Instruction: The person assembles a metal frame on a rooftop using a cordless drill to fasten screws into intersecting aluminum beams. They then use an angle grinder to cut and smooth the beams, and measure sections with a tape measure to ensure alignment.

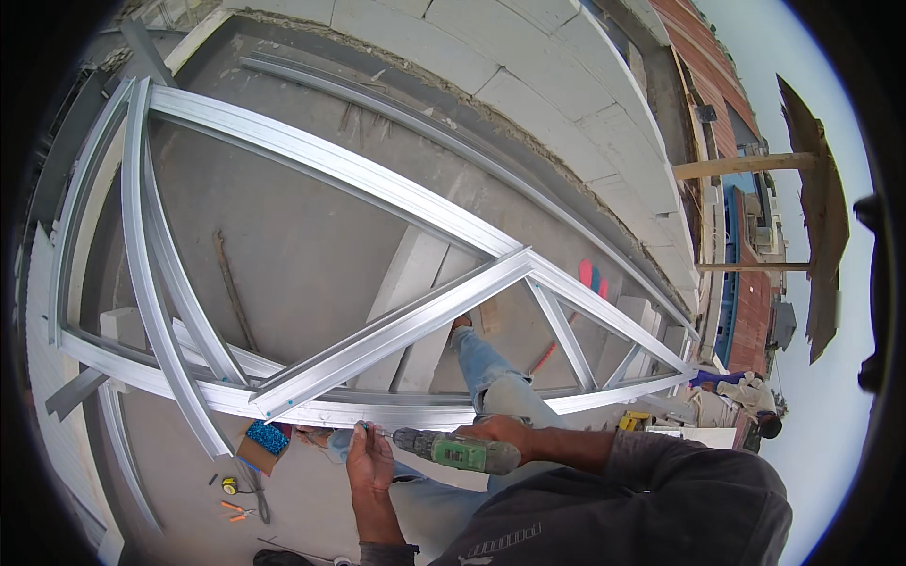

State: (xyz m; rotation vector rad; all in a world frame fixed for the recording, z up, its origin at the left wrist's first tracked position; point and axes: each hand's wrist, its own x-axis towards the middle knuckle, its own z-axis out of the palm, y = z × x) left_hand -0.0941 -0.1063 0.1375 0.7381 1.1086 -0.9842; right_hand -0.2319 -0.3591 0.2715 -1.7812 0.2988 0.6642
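- Head view: we see the green cordless drill [460, 451] lying level, its bit aimed toward nine o'clock at the lower rail of the metal stud frame [377, 412]; held flat like this, the tip meets the rail's face squarely.
- The right hand [505, 436] is wrapped tight around the drill's rear body, fingers fully closed on it, the forearm coming in from four o'clock, bent across the dark shirt [642, 509].
- The left hand [370, 459] sits at the drill's nose, fingers pinched close around the bit tip, seemingly to steady it; whether it holds a screw we cannot tell.
- The frame stands raised on pale blocks [415, 311], which keeps its rails off the concrete floor [311, 245].
- At seven o'clock from the hands lie orange-handled pliers [236, 510], a tape measure [228, 485] and a small cardboard box [267, 441].
- At three o'clock another person [746, 394] crouches, well apart.
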